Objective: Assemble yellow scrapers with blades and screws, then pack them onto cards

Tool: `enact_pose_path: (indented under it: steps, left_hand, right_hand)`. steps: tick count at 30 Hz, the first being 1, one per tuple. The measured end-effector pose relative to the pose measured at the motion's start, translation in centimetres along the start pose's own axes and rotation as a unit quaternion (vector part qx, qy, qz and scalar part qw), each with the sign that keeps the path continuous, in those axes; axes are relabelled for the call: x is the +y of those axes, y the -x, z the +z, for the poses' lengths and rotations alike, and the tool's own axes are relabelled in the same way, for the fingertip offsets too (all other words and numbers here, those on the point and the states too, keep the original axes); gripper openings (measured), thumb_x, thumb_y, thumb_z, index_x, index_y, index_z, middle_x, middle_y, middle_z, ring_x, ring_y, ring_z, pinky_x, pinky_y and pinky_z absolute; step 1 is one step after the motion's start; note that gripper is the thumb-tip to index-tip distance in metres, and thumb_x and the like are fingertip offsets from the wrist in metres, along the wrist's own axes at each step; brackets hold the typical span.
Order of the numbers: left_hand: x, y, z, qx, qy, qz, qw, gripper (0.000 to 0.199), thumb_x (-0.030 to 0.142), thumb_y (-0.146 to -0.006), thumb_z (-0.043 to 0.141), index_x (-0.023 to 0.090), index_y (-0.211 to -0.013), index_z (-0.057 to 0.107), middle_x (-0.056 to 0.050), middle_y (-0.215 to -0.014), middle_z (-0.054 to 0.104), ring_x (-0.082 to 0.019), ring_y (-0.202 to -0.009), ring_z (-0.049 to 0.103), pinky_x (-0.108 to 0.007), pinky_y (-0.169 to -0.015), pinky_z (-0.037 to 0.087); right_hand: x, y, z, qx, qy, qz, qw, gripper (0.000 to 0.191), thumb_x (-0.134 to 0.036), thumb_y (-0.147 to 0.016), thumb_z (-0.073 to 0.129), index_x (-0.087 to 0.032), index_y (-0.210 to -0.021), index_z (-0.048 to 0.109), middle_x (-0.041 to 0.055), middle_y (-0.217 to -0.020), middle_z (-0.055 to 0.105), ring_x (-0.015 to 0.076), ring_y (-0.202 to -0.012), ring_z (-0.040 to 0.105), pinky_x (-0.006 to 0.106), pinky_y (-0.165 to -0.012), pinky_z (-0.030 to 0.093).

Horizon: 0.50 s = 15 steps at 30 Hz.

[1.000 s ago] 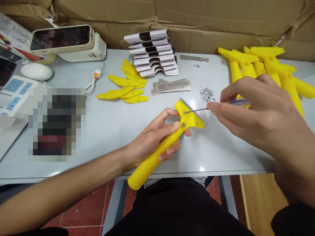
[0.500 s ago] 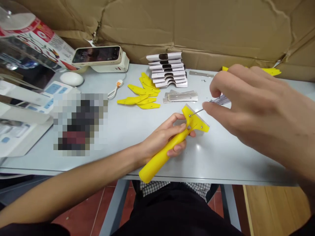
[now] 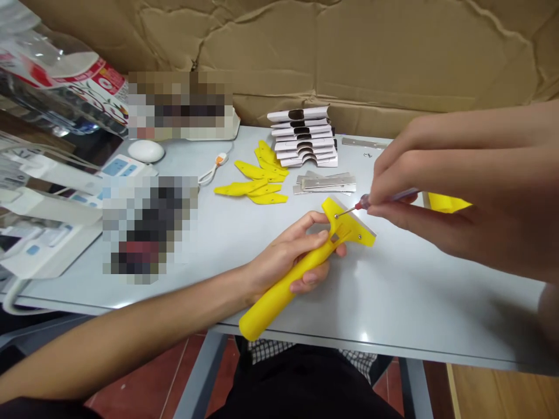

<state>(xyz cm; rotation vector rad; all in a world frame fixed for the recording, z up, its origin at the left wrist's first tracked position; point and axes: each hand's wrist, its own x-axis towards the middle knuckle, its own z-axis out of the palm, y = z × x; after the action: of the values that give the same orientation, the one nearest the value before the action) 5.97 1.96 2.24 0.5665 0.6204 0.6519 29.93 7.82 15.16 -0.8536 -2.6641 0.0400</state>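
My left hand (image 3: 301, 250) is wrapped round the neck of a yellow scraper (image 3: 279, 291), whose round handle slants down to the left. The scraper's wide head carries a thin metal blade along its far edge and two screws. My right hand (image 3: 419, 180) pinches a screwdriver (image 3: 364, 202) with a red collar and a clear handle. Its tip touches the left screw (image 3: 336, 216) of the head. Beyond the scraper lie loose metal blades (image 3: 329, 183) and several flat yellow pieces (image 3: 251, 189).
White folded card sleeves (image 3: 303, 139) stand in a row near the cardboard wall (image 3: 393, 52). Small screws (image 3: 367, 155) and a metal strip (image 3: 362, 142) lie behind my right hand. At left are a white mouse (image 3: 145, 151), power strips, a bottle (image 3: 105, 81) and a cable.
The view has shifted a little. My right hand has turned round the screwdriver, whose red collar now shows. A yellow item at the right shows below my right hand's fingers.
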Motion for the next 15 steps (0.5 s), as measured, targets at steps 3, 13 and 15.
enact_pose_path:
  steps: [3,13,15]
  left_hand:
    - [0.1,-0.1,-0.1,0.015,0.000,0.009,1.000,0.018,0.032,-0.110,0.060,0.028,-0.116,0.043,-0.002,-0.103,0.069,-0.004,-0.043,0.050,-0.011,-0.034,0.033]
    - [0.1,-0.2,-0.3,0.022,-0.013,0.019,0.999,0.026,0.033,-0.106,0.068,0.028,-0.117,0.045,-0.003,-0.103,0.073,-0.005,-0.044,0.052,-0.012,-0.034,0.035]
    - [0.2,-0.2,-0.3,0.027,-0.010,0.020,0.999,0.026,0.034,-0.106,0.069,0.028,-0.116,0.045,-0.003,-0.103,0.073,-0.004,-0.043,0.052,-0.012,-0.034,0.035]
  right_hand:
    - [-0.1,0.0,0.6,0.000,0.022,-0.059,0.998,0.015,-0.029,-0.106,0.052,-0.029,-0.092,0.060,0.0039,-0.094,0.070,0.0197,-0.074,0.062,0.039,-0.068,0.044]
    - [1.6,0.8,0.2,0.005,0.071,-0.006,0.997,0.022,-0.046,-0.107,0.054,-0.028,-0.100,0.063,0.0011,-0.076,0.070,0.0184,-0.059,0.057,0.038,-0.061,0.032]
    - [1.8,1.2,0.0,-0.010,0.083,0.014,0.996,0.028,-0.055,-0.107,0.052,-0.029,-0.104,0.064,0.0008,-0.072,0.068,0.0177,-0.052,0.052,0.037,-0.054,0.030]
